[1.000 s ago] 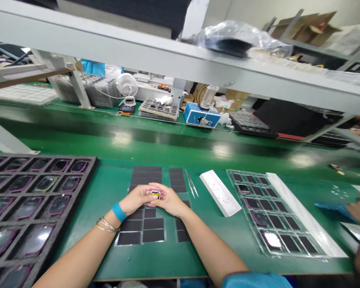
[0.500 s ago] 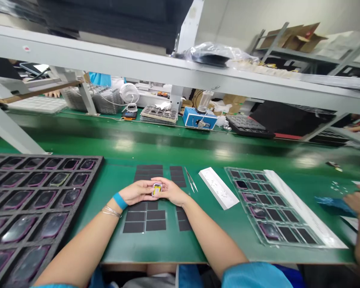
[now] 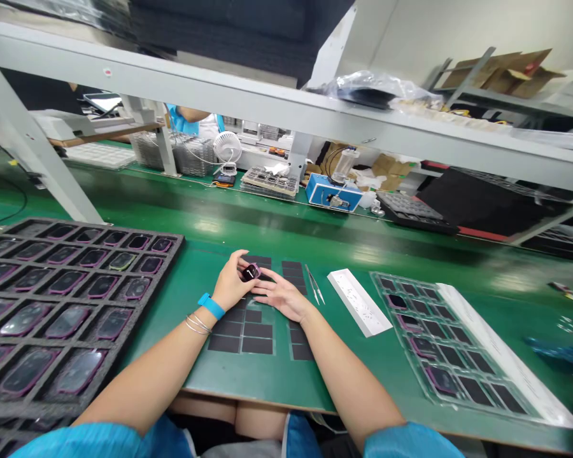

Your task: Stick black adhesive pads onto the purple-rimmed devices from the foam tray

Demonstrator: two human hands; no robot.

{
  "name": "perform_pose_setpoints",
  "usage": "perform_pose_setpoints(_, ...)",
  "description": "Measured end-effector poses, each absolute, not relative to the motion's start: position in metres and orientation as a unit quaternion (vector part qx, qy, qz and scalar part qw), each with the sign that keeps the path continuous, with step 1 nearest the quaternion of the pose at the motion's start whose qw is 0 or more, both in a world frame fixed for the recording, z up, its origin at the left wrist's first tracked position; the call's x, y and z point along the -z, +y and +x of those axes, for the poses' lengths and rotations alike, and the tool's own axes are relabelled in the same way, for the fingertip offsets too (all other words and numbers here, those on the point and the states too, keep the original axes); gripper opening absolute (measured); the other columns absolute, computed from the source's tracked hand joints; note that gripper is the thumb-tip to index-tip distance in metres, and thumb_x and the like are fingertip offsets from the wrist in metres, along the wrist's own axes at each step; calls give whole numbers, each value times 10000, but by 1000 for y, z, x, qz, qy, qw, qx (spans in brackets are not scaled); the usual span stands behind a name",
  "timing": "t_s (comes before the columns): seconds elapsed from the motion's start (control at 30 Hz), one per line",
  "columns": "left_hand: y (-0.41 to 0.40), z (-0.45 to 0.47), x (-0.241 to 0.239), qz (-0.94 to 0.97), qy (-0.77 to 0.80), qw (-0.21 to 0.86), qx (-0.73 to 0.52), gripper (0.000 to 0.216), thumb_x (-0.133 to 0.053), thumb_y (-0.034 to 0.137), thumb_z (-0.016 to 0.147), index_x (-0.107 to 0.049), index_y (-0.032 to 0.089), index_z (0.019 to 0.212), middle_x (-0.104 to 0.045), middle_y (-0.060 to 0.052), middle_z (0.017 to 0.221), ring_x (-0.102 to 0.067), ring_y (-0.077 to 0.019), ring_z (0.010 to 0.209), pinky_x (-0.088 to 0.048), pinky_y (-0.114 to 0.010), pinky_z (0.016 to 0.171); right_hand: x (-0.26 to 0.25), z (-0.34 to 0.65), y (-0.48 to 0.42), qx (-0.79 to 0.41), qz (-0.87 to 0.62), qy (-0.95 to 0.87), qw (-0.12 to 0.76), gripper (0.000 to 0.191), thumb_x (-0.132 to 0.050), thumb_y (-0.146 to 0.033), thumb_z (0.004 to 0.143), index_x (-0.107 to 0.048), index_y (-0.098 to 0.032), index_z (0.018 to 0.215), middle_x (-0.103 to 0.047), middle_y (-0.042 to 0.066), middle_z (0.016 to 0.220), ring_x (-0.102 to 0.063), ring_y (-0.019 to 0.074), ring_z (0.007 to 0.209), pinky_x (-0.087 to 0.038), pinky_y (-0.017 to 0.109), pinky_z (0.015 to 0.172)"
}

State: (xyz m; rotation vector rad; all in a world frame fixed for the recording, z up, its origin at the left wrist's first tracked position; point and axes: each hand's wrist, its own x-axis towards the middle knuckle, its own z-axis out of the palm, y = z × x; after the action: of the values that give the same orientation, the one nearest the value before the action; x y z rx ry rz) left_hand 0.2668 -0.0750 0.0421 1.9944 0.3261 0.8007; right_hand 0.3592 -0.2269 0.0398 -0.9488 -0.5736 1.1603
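Note:
My left hand (image 3: 233, 278) grips a small purple-rimmed watch case (image 3: 251, 272) between thumb and fingers, its dark glossy face turned up. Beside it, my right hand (image 3: 282, 295) has its fingers stretched out and apart, the fingertips close to the case; whether they touch it I cannot tell. Black rectangular sheets (image 3: 258, 337) lie in rows on the green table (image 3: 248, 378) beneath both hands. Tweezers (image 3: 315, 285) rest to the right of my right hand, and past them is a white tray (image 3: 359, 301) with tiny pieces in it.
At left stands a dark foam tray (image 3: 172, 254) with many purple-rimmed cases in its pockets. A clear plastic tray (image 3: 451, 346) with black pieces and some cases lies right, beside a white strip (image 3: 506, 356). Behind are a blue box (image 3: 334, 193), a small fan (image 3: 228, 147) and an overhead shelf beam (image 3: 286, 108).
The watch case has turned from its yellow inner side to its dark face. My right hand has loosened its fingers from it. The camera view has shifted, and the other person's hand at right has mostly left view.

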Motion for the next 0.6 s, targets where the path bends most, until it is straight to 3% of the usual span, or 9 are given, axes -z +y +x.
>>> perform_pose_setpoints(0.43,-74,261,-52,756,180,425,-464,615,-749,116,576,-468,189,1118,-601,-35,894,-593,-188,858,-501,-320,724,-39,360,-230,-501,-483,-263,668,571,-658,-212,707,-495,-252,1253,-648,99,1152,-599,250,1084,-325,515,1054)
perform_pose_setpoints(0.6,-100,176,-94,746,140,375,-533,367,-736,227,672,-584,200,1004,-617,-48,948,-594,-171,872,-505,-305,756,-36,361,-232,-490,-490,-274,667,531,-618,-310,759,-481,-273,1271,-633,93,1187,-586,246,1109,-332,504,1064)
